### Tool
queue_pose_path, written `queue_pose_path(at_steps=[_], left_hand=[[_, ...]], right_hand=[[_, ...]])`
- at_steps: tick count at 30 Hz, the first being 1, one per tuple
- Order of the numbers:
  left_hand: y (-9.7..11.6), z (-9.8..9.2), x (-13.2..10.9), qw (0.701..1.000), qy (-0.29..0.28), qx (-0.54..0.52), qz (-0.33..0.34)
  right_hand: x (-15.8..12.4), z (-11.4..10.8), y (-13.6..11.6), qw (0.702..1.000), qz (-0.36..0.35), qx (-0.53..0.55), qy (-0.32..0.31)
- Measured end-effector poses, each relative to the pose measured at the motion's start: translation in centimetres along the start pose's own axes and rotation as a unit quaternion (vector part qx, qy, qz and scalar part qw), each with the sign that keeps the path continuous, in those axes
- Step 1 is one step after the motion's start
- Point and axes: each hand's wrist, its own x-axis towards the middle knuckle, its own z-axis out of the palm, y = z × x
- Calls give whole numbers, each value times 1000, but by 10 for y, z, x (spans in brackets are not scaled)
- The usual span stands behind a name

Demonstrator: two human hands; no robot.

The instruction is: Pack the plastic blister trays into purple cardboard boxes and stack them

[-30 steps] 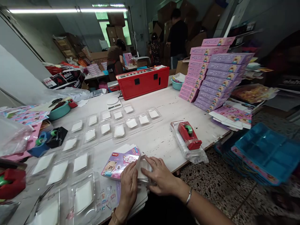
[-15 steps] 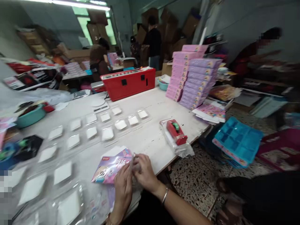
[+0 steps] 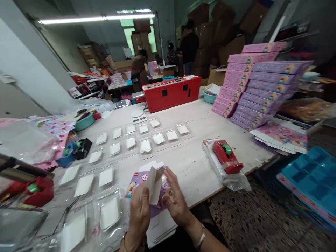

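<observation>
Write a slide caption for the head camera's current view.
Left hand holding an open box, right hand beside it, near rows of clear trays on a table.

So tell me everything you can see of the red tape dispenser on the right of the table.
The glossy red, plastic-looking tape dispenser has a long body set diagonally and a green roll toward its far end. It stands upright on a pale pack in clear plastic wrap near the right edge of the white table. Both hands are clear of it.
</observation>
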Motion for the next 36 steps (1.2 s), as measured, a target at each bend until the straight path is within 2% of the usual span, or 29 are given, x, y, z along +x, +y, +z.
queue_pose_path(at_steps=[2, 4, 6, 9, 13, 15, 18, 21, 25, 27, 29, 31, 33, 34, 36], left_hand=[[13, -28, 12, 998, 38, -28, -52], [21, -46, 24, 988, 21, -91, -125], [22, -52, 36, 965, -11, -174, -195], [10, -41, 49, 936, -22, -261, -235], [-11, -19, 44, 902, -108, -371, -194], [-14, -15, 39, 885, -125, -409, -181], [-9, -20, 42, 884, -134, -409, -183], [-4, -30, 52, 889, -165, -395, -160], [-2, -36, 51, 889, -201, -391, -130], [-3, -34, 44, 891, -190, -385, -147], [-5, -30, 38, 903, -146, -373, -153], [-10, -26, 36, 915, -106, -375, -108], [-16, -27, 38, 916, -96, -387, -34], [-19, -30, 40, 915, -108, -388, -8], [-22, -42, 42, 913, -170, -369, 25]], right_hand=[[14, -17, -7, 999, -25, -19, 31], [31, -28, -9, 998, -53, -14, 0], [48, -29, -7, 994, -95, 1, -54], [62, -23, -1, 987, -148, 13, -65], [63, -29, 9, 984, -170, -10, -55], [62, -36, 9, 977, -196, -39, -69], [64, -42, 5, 966, -218, -77, -119], [67, -40, 3, 959, -226, -57, -159], [62, -40, 4, 959, -246, -58, -126], [59, -43, 2, 956, -257, -77, -118], [56, -45, -3, 949, -275, -95, -124], [56, -46, -7, 942, -296, -94, -130], [57, -45, -10, 935, -321, -75, -133], [57, -44, -11, 932, -332, -61, -134], [57, -43, -12, 926, -352, -46, -130]])
